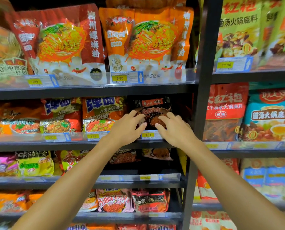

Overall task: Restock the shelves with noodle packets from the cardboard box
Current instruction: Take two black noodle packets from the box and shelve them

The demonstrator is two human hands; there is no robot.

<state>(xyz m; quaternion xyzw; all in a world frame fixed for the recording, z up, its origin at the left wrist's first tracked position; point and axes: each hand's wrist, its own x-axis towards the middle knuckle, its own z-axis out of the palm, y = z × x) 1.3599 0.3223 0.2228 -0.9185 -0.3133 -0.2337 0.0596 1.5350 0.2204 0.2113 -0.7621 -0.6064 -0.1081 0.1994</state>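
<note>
Head view shows the shelf point(92, 144) first, then our two hands on one black noodle packet point(152, 107) at its right end. The packet stands upright behind the 3.00 price tag point(148, 135), just past our fingers. Left hand point(127, 128) and right hand point(175, 130) reach equally near, fingers spread against its front, pinching nothing. No cardboard box shows.
</note>
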